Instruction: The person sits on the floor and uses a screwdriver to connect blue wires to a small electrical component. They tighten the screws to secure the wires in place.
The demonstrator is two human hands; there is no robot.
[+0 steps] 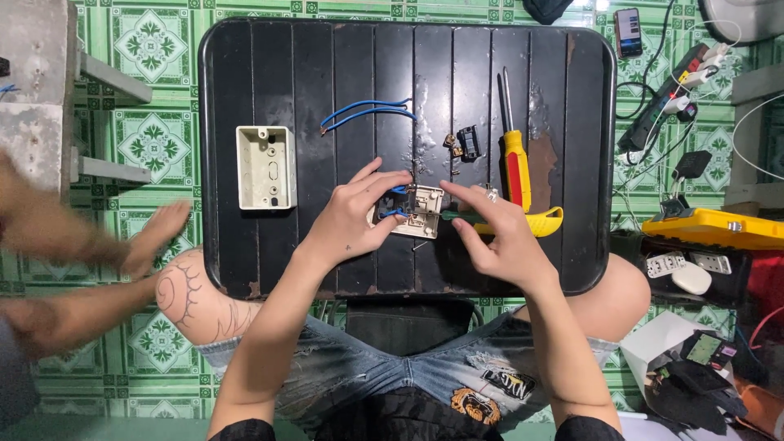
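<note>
Switch (416,211): cream, mid-table (327,82), blue wires attached. Left hand (355,224) pinches its edge; right hand (498,229) grips a green-handled screwdriver (459,216) at its side. Risk: tip slips off the screw, or wires pull loose if the grip shifts. Box (265,167) lies apart.

Left hand (353,222) steadies a white switch plate (415,211); right hand (498,233) works a green-handled screwdriver (457,216) against it.

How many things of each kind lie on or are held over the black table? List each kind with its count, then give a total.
Wall boxes: 1, cream
Switch plates: 1, held in the left hand at
Screwdrivers: 2, red-and-yellow; green-shafted, yellow-handled in the right hand at
Loose blue wire pieces: 2
Small black parts: 1
Total: 7
</note>
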